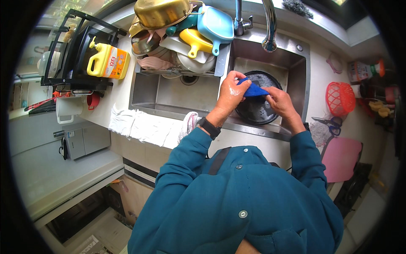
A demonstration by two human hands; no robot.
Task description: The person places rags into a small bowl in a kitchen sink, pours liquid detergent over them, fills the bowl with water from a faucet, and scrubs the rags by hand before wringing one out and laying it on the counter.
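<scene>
A blue cloth (253, 90) is stretched between my two hands above the right sink basin. My left hand (231, 92), wet with some suds on its back, grips the cloth's left end. The right end is pinched between the thumb and fingers of my right hand (280, 103). Below them, a round black pan (258, 111) holding sudsy water rests in the right basin (293, 73). My hands and the cloth hide part of the pan.
A chrome faucet (269, 41) arches over the right basin. A rack of dishes, with a blue square dish (217, 25) and a brass-coloured pot (161, 14), spans the left basin. A yellow detergent jug (109, 62) stands left; scissors (334, 123) and a red basket (340, 98) lie right.
</scene>
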